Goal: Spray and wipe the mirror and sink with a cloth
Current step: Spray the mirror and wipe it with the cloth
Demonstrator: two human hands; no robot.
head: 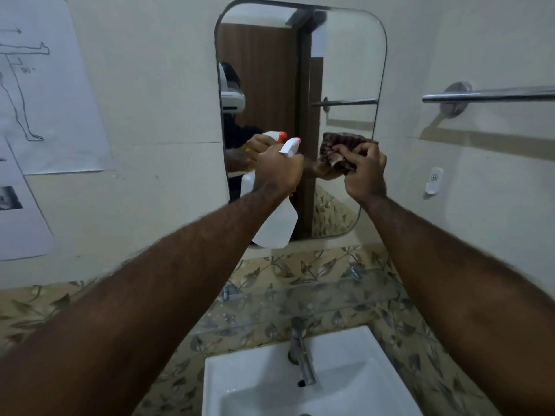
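The left hand is gripping a white spray bottle by its neck, nozzle aimed at the mirror and very near the glass, possibly touching it. The right hand is clutching a bunched dark cloth and pressing it against the lower part of the mirror. Below both arms, the white sink with its metal tap is sitting under a glass shelf.
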